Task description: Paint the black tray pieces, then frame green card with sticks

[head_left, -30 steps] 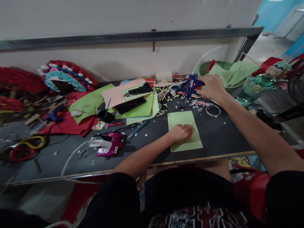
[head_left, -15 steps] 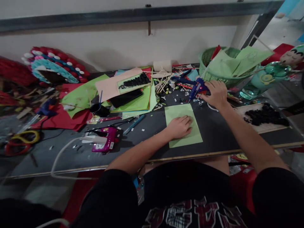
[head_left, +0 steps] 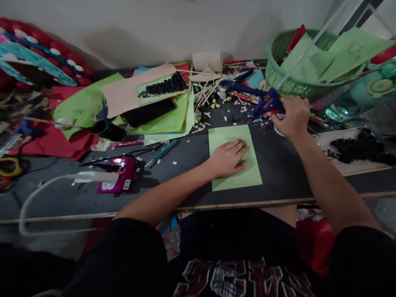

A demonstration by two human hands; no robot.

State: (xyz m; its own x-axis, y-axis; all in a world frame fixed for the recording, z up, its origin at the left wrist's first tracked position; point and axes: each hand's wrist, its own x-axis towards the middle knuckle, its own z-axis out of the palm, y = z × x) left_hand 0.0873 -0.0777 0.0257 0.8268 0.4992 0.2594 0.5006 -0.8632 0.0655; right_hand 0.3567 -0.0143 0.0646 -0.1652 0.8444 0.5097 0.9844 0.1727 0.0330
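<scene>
My left hand lies palm down on a light green sheet of paper, fingers stretched out, near the table's front edge. My right hand is closed around the rear of a blue glue gun, with the thumb low on its near side. A small red light glows on the gun. Its nozzle points down toward the sheet's far right corner. Partly hidden under my right wrist is a white round thing.
A green basket with papers stands back right, beside a board with black pieces. Wooden sticks and scraps lie behind the sheet. Leftward are a dark phone, a blue pen, a magenta power strip and a black cup.
The camera view has tilted down and come a little closer. Both hands keep nearly the same places, the left on the sheet and the right at the glue gun.
</scene>
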